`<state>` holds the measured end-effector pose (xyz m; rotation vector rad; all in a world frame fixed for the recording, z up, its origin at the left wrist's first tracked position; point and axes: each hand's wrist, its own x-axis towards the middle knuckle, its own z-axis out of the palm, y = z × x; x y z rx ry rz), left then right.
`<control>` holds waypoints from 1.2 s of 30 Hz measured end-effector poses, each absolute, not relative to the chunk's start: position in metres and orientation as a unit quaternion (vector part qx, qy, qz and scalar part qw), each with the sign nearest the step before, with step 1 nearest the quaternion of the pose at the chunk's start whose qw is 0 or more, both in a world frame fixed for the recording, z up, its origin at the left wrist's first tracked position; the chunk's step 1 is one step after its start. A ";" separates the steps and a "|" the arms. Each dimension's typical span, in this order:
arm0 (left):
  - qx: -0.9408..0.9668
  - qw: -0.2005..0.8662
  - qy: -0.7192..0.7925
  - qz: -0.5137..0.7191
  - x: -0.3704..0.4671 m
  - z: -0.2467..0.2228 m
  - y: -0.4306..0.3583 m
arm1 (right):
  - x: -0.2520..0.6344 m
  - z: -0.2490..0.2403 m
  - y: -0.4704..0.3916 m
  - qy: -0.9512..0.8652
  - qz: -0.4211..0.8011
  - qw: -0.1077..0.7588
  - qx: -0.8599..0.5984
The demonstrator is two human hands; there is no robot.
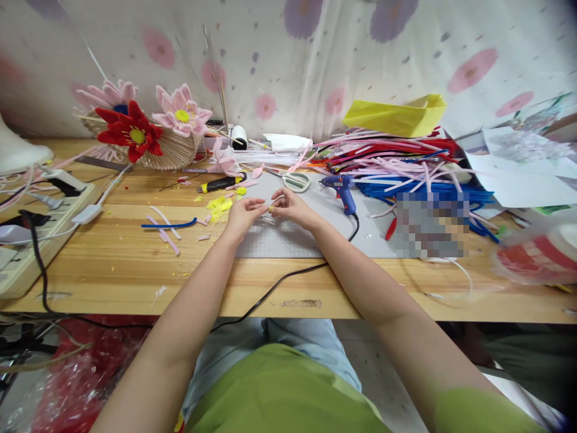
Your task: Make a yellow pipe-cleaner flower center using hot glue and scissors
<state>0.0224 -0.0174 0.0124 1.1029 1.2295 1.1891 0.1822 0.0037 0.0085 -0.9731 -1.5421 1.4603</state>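
My left hand (pixel 244 218) and my right hand (pixel 294 208) meet over the grey cutting mat (pixel 297 246), fingertips pinched close together. Between them shows a small yellow piece (pixel 271 208), too little to name; both hands seem to grip it. Just left of my left hand lie yellow scraps (pixel 219 207) and a round yellow disc (pixel 241 191). Scissors (pixel 295 181) with pale handles rest beyond my fingers. To the right, a blue glue gun (pixel 341 191) lies on the mat, its black cord running toward me.
Fuzzy flowers, one red (pixel 130 132) and some pink, stand at the back left. A power strip (pixel 42 240) sits at the left edge. Bundled pipe cleaners (pixel 396 159) fill the back right. A black-and-yellow utility knife (pixel 222 183) lies behind the scraps. A plastic tub (pixel 541 252) stands far right.
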 end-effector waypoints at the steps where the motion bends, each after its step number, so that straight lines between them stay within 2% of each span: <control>1: 0.453 0.527 0.513 0.504 0.023 0.011 -0.017 | 0.182 0.008 0.004 -0.606 0.574 0.394 -0.384; 10: 0.394 0.533 0.524 0.535 0.024 0.016 -0.018 | 0.176 0.007 0.000 -0.593 0.589 0.418 -0.355; 24: 0.362 0.511 0.545 0.557 0.022 0.006 -0.009 | 0.167 -0.007 0.013 -0.573 0.536 0.491 -0.377; 36: 0.289 0.538 0.530 0.588 0.029 0.012 -0.011 | 0.155 -0.005 0.001 -0.552 0.588 0.458 -0.374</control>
